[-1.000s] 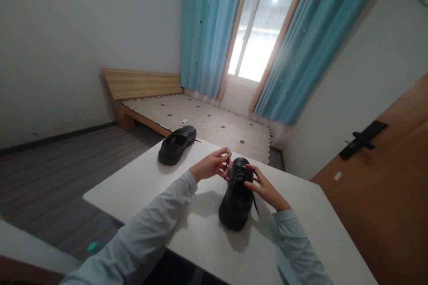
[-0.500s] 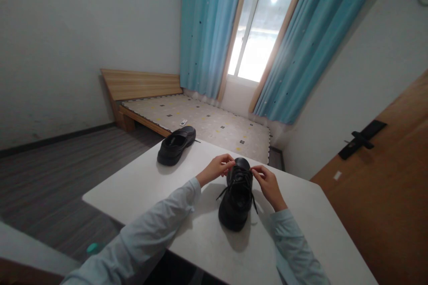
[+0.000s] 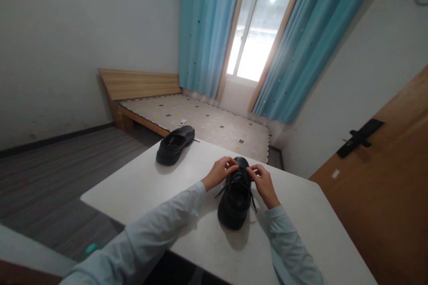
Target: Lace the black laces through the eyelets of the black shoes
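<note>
A black lace-up shoe point(image 3: 231, 214) stands upright on the white table point(image 3: 140, 196), its toe pointing away from me and its opening toward me. Black shoelaces point(image 3: 240, 179) cross its front, and loose ends hang down both sides. From the left, my left hand point(image 3: 220, 173) reaches the lacing near the toe, with thumb and fingers pinched there. My right hand point(image 3: 265, 183) pinches at the lacing from the other side. The thin lace between the fingertips is hard to make out. Another black shoe point(image 3: 174, 146) rests at the table's far left edge, untouched.
Beyond the table is a wooden bed point(image 3: 143, 87) with a patterned mattress point(image 3: 214, 120) and a small white object point(image 3: 182, 122) on it. A wooden door point(image 3: 381, 196) with a black handle stands at right. Blue curtains point(image 3: 210, 31) flank the window.
Both hands have moved inward over the front of the shoe, so the fingertips are closer together at the lacing. The two shoes stay in place.
</note>
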Available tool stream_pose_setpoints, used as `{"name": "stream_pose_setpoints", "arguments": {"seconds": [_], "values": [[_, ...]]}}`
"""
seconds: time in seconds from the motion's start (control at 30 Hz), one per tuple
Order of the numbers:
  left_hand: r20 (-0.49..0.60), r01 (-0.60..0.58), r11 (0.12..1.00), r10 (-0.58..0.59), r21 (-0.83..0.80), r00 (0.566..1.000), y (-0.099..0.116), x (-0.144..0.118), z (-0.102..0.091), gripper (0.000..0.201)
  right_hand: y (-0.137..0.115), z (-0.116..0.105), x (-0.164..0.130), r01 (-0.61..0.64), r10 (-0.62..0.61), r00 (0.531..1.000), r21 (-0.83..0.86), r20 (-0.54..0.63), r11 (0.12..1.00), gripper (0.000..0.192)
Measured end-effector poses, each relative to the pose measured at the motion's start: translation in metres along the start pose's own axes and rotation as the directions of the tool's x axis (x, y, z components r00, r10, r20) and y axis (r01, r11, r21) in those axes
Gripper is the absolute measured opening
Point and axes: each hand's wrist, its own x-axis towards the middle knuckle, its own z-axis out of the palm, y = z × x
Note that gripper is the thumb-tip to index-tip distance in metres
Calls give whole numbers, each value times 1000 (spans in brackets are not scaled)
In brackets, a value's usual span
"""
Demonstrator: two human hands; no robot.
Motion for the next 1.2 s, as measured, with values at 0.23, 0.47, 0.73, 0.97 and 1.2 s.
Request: {"name": "stream_pose_setpoints", "arguments": {"seconds": [0.23, 0.47, 0.73, 0.97, 1.2], "values": [[-3, 69, 997, -69, -36, 998, -2, 4, 4, 19, -3, -1, 2, 20, -19, 1000, -23, 21, 1000, 39], [-18, 51, 998, -51, -27, 999, 1, 2, 5, 15, 0, 3, 5, 15, -11, 998, -74, 54, 997, 37], [-48, -5, 995, 10, 95, 999, 3, 0, 7, 6, 3, 6, 3, 58, -69, 996, -169, -61, 984, 31], [-42, 39, 987, -33, 157, 999, 0, 2, 7, 10, 13, 5, 4, -19, 12, 998, -142, -55, 990, 29], [-41, 90, 984, -85, 155, 996, 0, 2, 5, 12, 14, 2, 5, -37, 34, 999, -121, -21, 992, 33]]}}
